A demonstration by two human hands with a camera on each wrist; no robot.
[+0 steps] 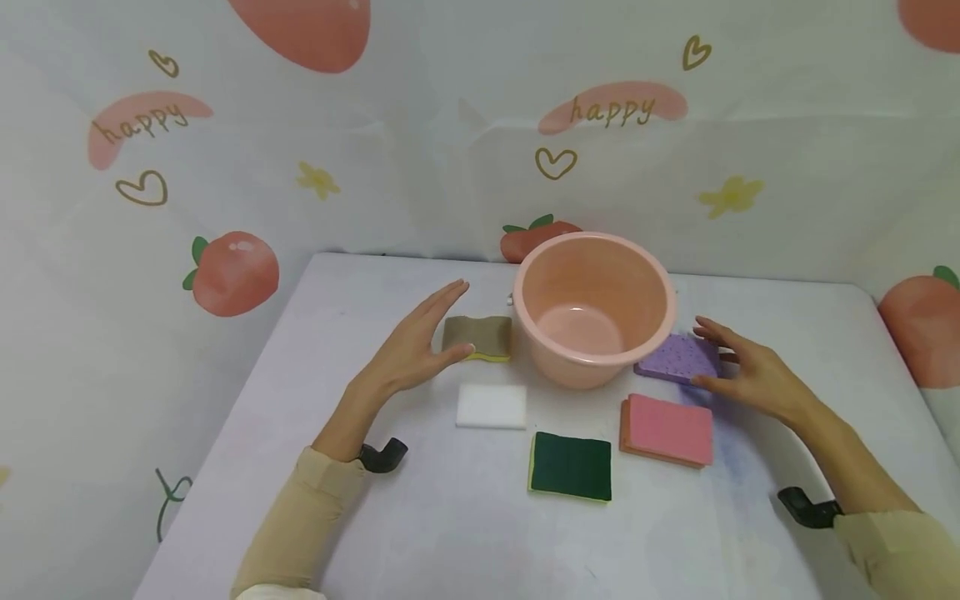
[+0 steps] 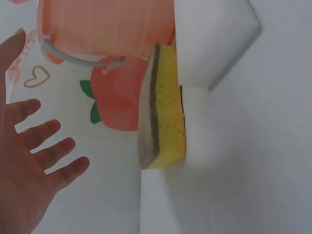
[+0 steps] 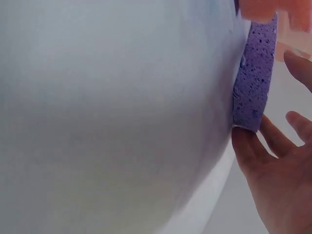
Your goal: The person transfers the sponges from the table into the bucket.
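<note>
White cloth (image 1: pixel 420 75) printed with red fruit, hearts and flowers hangs behind the white worktop (image 1: pixel 450 525) on my head feed. Toward the far side I have a pink bucket (image 1: pixel 579 372) standing upright between the two hands, its bulk hiding the left end of the purple sponge (image 1: pixel 675 358) from that camera. At that sponge's right end, the right hand (image 1: pixel 757 379) has its fingers apart and slightly bent; my right wrist feed shows fingertips touching the end without closing round it. Over on the left, the left hand (image 1: pixel 412 346) is spread wide, holding nothing, beside the brown-and-yellow sponge (image 1: pixel 483 333); my left wrist feed shows them apart. Just near of the purple sponge lies a pink-and-orange sponge (image 1: pixel 670 427), with a green-and-yellow sponge (image 1: pixel 570 467) nearer still and a white block (image 1: pixel 491 406) to its far left.
</note>
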